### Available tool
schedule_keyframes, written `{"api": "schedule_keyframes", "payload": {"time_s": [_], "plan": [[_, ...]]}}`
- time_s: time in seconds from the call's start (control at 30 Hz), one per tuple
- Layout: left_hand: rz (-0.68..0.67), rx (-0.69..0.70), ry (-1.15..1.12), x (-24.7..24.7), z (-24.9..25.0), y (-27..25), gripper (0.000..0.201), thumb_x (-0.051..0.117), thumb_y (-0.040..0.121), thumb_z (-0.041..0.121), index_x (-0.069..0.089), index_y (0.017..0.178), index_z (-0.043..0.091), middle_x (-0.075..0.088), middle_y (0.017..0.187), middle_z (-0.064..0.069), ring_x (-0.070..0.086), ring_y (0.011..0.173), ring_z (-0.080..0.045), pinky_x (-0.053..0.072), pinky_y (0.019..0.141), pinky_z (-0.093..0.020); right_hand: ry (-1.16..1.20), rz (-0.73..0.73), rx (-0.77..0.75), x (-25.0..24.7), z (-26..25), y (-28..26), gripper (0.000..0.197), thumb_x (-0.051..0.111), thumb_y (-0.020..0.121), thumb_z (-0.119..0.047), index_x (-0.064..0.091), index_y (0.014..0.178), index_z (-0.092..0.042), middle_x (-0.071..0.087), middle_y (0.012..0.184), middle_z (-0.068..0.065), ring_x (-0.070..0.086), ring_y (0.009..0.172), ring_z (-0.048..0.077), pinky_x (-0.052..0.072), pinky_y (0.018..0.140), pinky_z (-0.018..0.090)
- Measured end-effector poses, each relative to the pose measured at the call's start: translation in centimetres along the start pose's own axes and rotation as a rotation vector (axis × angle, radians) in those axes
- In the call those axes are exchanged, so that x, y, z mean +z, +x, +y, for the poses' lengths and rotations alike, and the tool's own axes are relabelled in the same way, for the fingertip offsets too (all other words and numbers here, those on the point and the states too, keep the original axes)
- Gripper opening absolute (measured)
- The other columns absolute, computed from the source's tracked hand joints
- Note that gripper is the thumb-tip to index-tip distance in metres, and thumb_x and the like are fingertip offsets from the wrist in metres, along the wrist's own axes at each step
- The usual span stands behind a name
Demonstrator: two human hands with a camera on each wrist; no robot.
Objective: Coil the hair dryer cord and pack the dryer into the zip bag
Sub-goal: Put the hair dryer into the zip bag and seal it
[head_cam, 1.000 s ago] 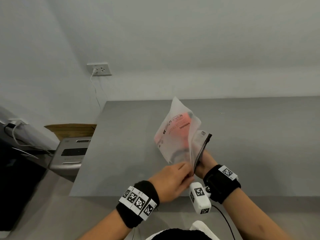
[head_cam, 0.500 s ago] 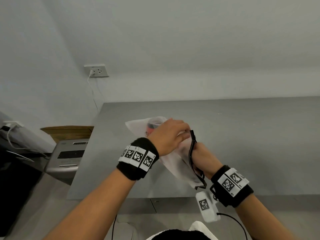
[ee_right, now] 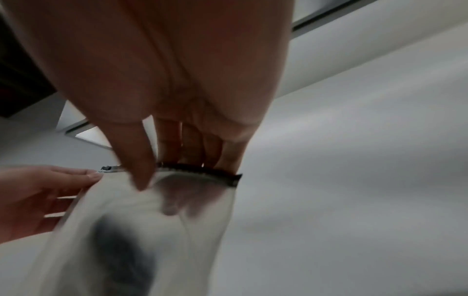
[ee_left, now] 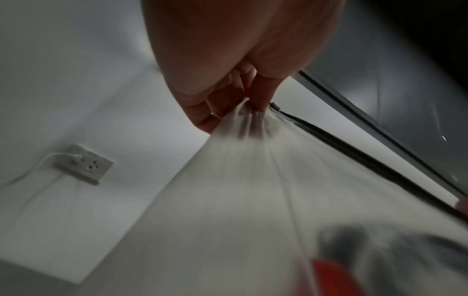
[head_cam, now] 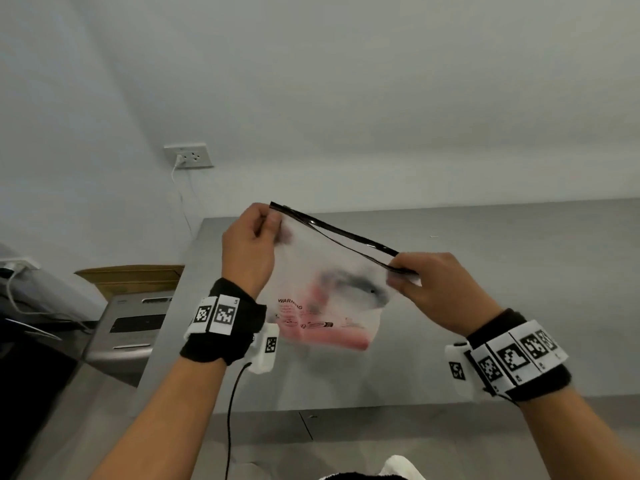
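A frosted zip bag hangs in the air above the grey table, its black zip strip on top and slightly parted. Inside show a pink and dark hair dryer and a dark blur that may be its cord. My left hand pinches the bag's top left corner. My right hand pinches the right end of the zip strip, thumb in front, fingers behind. The dryer is blurred in both wrist views.
A wall socket with a white plug and cable is on the wall at the back left. Left of the table stand a metal appliance and a cardboard box. A black cable hangs from my left wrist.
The bag was turned from edge-on near the table to hanging upright with the zip on top. Both hands rose and moved apart to its two top corners.
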State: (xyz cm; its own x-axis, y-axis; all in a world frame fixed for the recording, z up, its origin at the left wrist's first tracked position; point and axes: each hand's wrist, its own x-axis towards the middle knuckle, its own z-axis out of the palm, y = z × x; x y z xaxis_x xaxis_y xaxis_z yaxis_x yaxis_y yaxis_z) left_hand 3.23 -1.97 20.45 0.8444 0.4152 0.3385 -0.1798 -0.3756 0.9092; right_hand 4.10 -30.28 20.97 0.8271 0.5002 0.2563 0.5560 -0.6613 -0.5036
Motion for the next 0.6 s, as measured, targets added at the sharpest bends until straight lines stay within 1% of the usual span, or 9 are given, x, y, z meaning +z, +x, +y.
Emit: {"api": "schedule_keyframes", "payload": {"time_s": [0.07,0.17,0.23,0.3,0.37,0.43,0.5,0.57,0.6], "plan": [[-0.035,-0.027,0.03,-0.2,-0.6,-0.6,0.019,0.053,0.102,0.017,0.064,0.087,0.015,0.074,0.076,0.0,0.072,0.082,-0.03,0.058,0.086,-0.051,-0.1,0.051,-0.044,-0.4,0.3,0.7,0.009,0.068,0.089,-0.017,0.069,0.08,-0.016,0.066,0.068,-0.008,0.06,0.062,0.016,0.053,0.066,0.039],[-0.012,-0.101,0.051,-0.8,-2.0,-1.1,0.02,0.051,0.103,0.018,0.063,0.086,0.018,0.077,0.08,0.001,0.072,0.087,-0.026,0.057,0.087,-0.048,-0.19,0.088,-0.084,-0.7,0.2,1.5,0.012,0.065,0.09,-0.016,0.068,0.079,-0.017,0.066,0.064,-0.006,0.059,0.058,0.02,0.049,0.061,0.035],[-0.027,-0.126,0.058,-1.2,-2.7,-1.6,0.021,0.052,0.102,0.016,0.063,0.084,0.02,0.077,0.079,0.005,0.071,0.087,-0.02,0.055,0.085,-0.04,-0.221,0.068,-0.055,-0.4,0.1,1.7,0.013,0.064,0.091,-0.016,0.068,0.079,-0.016,0.066,0.064,-0.004,0.059,0.059,0.022,0.045,0.058,0.032],[-0.045,-0.131,0.061,-1.3,-2.9,-2.2,0.022,0.053,0.102,0.015,0.062,0.082,0.021,0.077,0.077,0.009,0.068,0.082,-0.012,0.049,0.079,-0.03,-0.267,0.039,-0.019,-0.1,-0.1,1.9,0.015,0.062,0.092,-0.018,0.067,0.079,-0.016,0.065,0.065,-0.003,0.06,0.061,0.024,0.042,0.06,0.031],[-0.052,-0.146,0.047,-1.3,-3.1,-2.9,0.022,0.054,0.102,0.016,0.062,0.082,0.02,0.076,0.076,0.011,0.065,0.077,-0.007,0.048,0.077,-0.027,-0.275,0.043,0.004,0.1,-0.8,2.4,0.016,0.059,0.094,-0.021,0.066,0.08,-0.016,0.062,0.067,-0.004,0.059,0.063,0.023,0.049,0.065,0.036],[-0.054,-0.151,0.052,-1.6,-3.4,-3.4,0.021,0.056,0.101,0.019,0.064,0.082,0.021,0.073,0.075,0.009,0.063,0.075,-0.007,0.049,0.078,-0.03,-0.213,0.084,-0.02,0.6,-1.9,3.2,0.016,0.057,0.095,-0.025,0.066,0.085,-0.018,0.061,0.075,-0.005,0.059,0.068,0.02,0.052,0.071,0.041],[-0.053,-0.153,0.072,-1.8,-3.5,-3.9,0.02,0.056,0.101,0.023,0.065,0.083,0.023,0.071,0.077,0.004,0.062,0.075,-0.009,0.051,0.076,-0.035,-0.127,0.083,-0.067,1.6,-3.5,4.2,0.019,0.055,0.094,-0.034,0.068,0.096,-0.02,0.066,0.091,-0.005,0.062,0.083,0.017,0.052,0.08,0.042],[-0.044,-0.157,0.06,-2.0,-3.5,-4.2,0.019,0.056,0.101,0.023,0.066,0.085,0.024,0.071,0.079,0.001,0.064,0.077,-0.015,0.053,0.07,-0.037,-0.095,0.007,-0.096,3.1,-5.3,5.3,0.032,0.052,0.095,-0.044,0.067,0.112,-0.021,0.066,0.111,-0.004,0.062,0.102,0.017,0.049,0.091,0.046],[-0.039,-0.157,0.04,-2.0,-3.4,-4.4,0.018,0.055,0.101,0.02,0.067,0.088,0.023,0.072,0.08,0.0,0.066,0.079,-0.017,0.054,0.068,-0.035,-0.109,-0.048,-0.1,4.0,-6.2,5.9,0.037,0.05,0.095,-0.047,0.064,0.119,-0.021,0.065,0.118,-0.003,0.061,0.108,0.018,0.048,0.094,0.047]]}}
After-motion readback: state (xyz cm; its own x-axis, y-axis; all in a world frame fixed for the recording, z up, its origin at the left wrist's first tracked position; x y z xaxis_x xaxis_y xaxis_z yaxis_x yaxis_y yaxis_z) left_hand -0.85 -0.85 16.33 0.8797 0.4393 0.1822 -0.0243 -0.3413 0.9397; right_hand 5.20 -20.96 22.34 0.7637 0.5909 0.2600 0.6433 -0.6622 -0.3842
